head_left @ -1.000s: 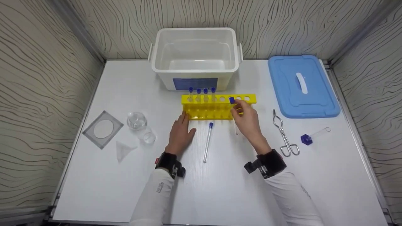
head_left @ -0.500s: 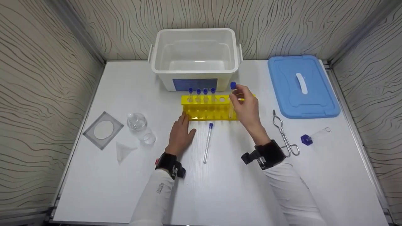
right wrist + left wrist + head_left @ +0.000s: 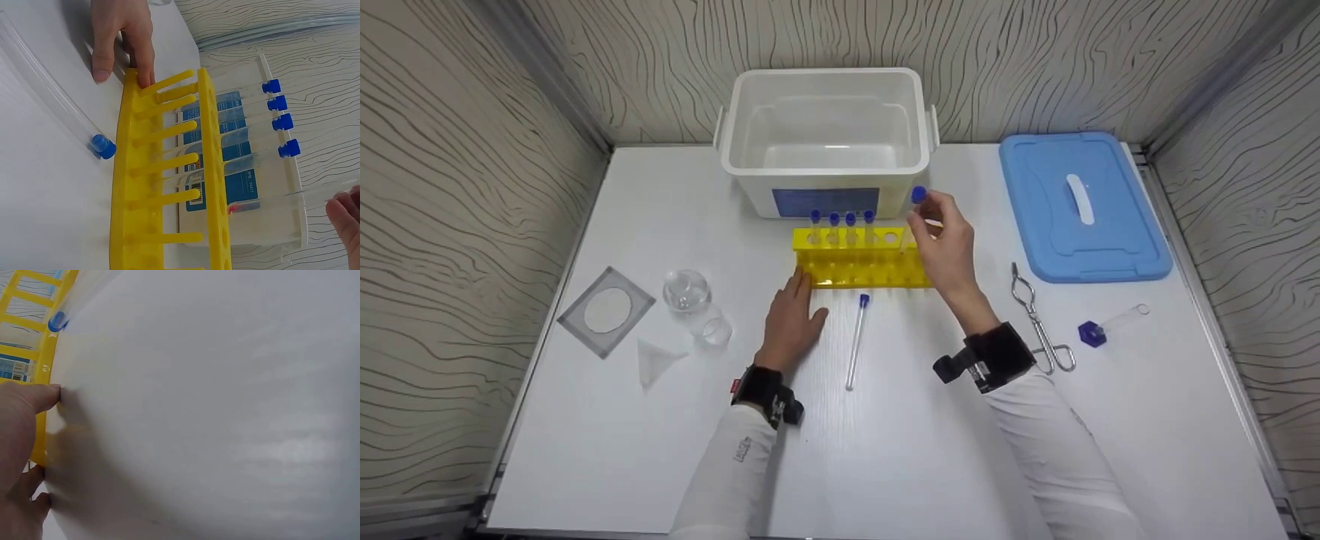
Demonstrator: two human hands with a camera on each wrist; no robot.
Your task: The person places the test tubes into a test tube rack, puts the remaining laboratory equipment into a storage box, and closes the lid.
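Straightening before lowering was advised for the tilted tube [image 3: 273,199], pinched by the right hand [image 3: 949,240], its tip seemingly over the rack [image 3: 844,256], touched by the unclenched left hand [image 3: 791,319].

Long white fabric sleeves [image 3: 720,474] and boxy black wristbands [image 3: 1003,357]
From my station I see small dark lettering [image 3: 743,449] along the left sleeve, a little red tag [image 3: 736,385] edging the left wristband, and stubby black knobs [image 3: 947,368] jutting from both wristbands.
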